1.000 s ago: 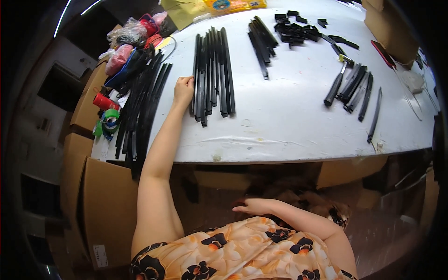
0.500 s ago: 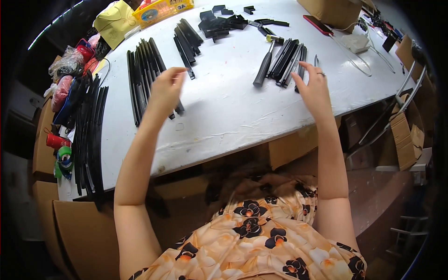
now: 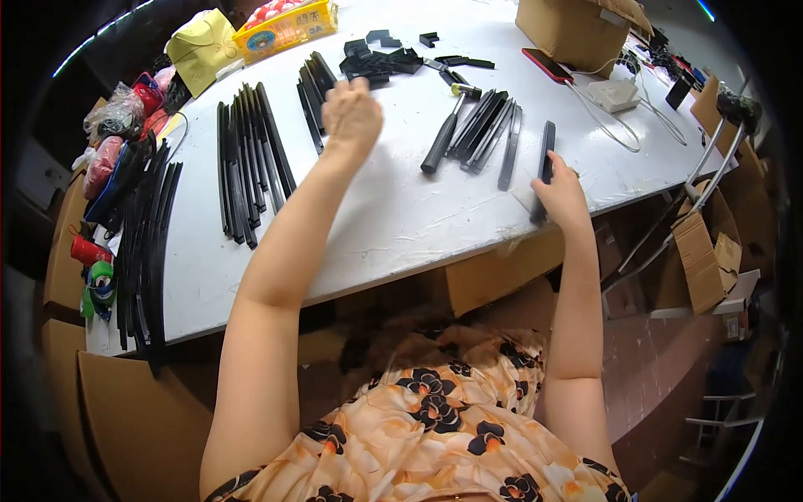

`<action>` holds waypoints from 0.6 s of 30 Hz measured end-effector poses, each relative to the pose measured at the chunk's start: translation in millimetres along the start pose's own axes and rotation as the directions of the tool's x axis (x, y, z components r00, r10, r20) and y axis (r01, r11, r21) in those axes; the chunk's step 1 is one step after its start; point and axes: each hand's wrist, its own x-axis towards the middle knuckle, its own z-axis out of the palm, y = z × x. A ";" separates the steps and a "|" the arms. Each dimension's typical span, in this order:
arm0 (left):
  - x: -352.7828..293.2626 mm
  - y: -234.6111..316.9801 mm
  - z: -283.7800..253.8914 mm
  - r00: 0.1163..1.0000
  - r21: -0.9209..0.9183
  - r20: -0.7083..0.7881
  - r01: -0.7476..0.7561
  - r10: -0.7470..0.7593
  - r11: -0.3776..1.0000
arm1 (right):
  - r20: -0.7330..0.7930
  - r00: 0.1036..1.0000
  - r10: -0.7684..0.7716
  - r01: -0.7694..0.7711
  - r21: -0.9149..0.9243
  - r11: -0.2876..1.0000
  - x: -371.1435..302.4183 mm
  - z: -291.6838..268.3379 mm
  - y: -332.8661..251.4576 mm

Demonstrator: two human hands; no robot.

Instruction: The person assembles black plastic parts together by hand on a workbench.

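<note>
My right hand (image 3: 562, 194) grips a short black channel strip (image 3: 545, 159) by its lower part, near the table's front edge. To its left, a narrow grey metal strip (image 3: 510, 149) lies beside a bundle of black and grey strips (image 3: 483, 127). A hammer (image 3: 441, 144) with a dark handle rests against that bundle's left side. My left hand (image 3: 353, 119) is raised over the table with its fingers curled and slightly blurred; whatever they hold is hidden. It is nearest to a stack of short black strips (image 3: 312, 88), partly covering it.
Longer black strips (image 3: 249, 159) lie on the left of the white table (image 3: 393, 226). More hang over its left edge (image 3: 149, 243). Small black pieces (image 3: 381, 63), a yellow basket (image 3: 286, 32), a red-edged phone (image 3: 548, 64), a white charger (image 3: 612, 94) and a cardboard box (image 3: 569, 35) stand farther back.
My right hand has moved down, taking a black strip away from the bundle. My left hand has swung up and to the right, away from the long strips. The view has shifted slightly.
</note>
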 end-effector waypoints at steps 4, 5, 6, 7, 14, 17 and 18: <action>8.8 -67.4 11.1 0.887 0.271 0.209 0.353 -0.413 0.896 | 0.175 0.977 0.123 -0.207 0.629 0.749 -7.0 0.1 23.6; 8.5 -78.4 11.1 0.889 0.274 0.202 0.352 -0.411 0.895 | 0.138 0.983 0.123 -0.185 0.716 0.673 -15.2 0.3 17.5; 7.4 -89.3 12.5 0.828 0.234 0.335 0.389 -0.449 0.891 | 0.137 0.983 0.119 -0.181 0.721 0.669 -24.9 -1.6 10.8; 7.7 -97.5 11.7 0.749 0.201 0.463 0.431 -0.473 0.880 | 0.188 0.979 0.075 -0.196 0.797 0.571 -35.5 -4.1 2.3; -4.7 -112.4 -9.2 0.625 -0.227 0.574 0.742 -0.529 0.631 | 0.324 0.874 -0.361 -0.333 0.942 0.041 -112.9 13.2 -67.4; -24.5 -95.5 -31.5 0.732 -0.523 0.504 0.681 -0.458 0.513 | 0.437 0.758 -0.485 -0.486 0.874 0.027 -131.8 28.2 -77.8; -30.6 -80.0 -46.2 0.796 -0.608 0.422 0.603 -0.433 0.516 | 0.468 0.721 -0.512 -0.538 0.843 0.013 -137.1 33.3 -79.3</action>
